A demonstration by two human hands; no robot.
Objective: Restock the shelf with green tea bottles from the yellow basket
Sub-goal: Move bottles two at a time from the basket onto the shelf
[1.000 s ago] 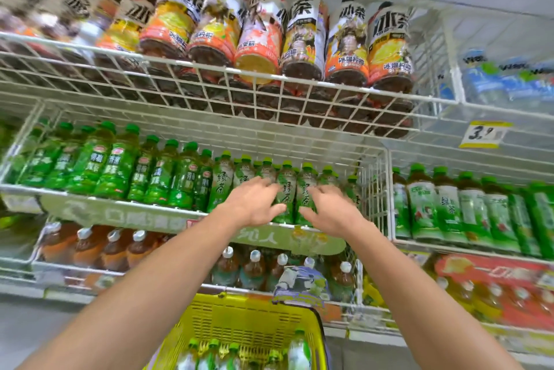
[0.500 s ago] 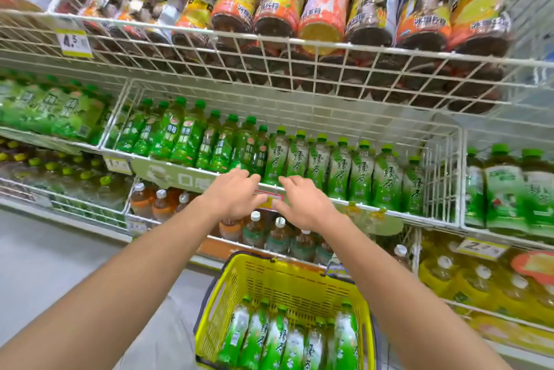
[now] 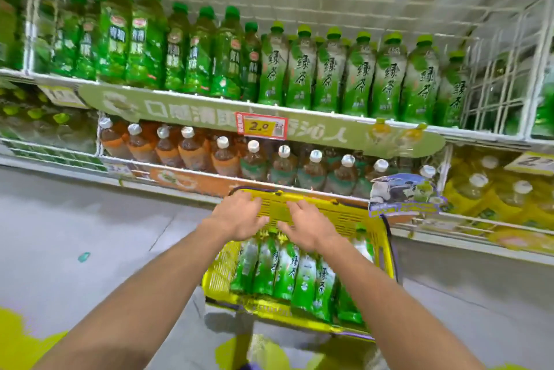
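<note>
The yellow basket (image 3: pixel 371 219) stands on the floor below me, with several green tea bottles (image 3: pixel 302 276) lying side by side in it. My left hand (image 3: pixel 238 216) and my right hand (image 3: pixel 308 227) hover just above the bottles' caps at the basket's far end, fingers spread, holding nothing. On the wire shelf (image 3: pixel 299 110) above, a row of the same green tea bottles (image 3: pixel 359 75) stands upright on the right part. Darker green bottles (image 3: pixel 144 45) fill the shelf's left part.
Below the shelf, brown tea bottles (image 3: pixel 254 159) with white caps stand in a row, yellow drinks (image 3: pixel 494 192) to their right. A price tag (image 3: pixel 261 126) hangs on the shelf front. Grey floor (image 3: pixel 90 219) stretches to the left of the basket.
Both hands have come down from the shelf's front edge to just above the bottles in the basket. My view has tilted downward, so the top shelf has left the frame.
</note>
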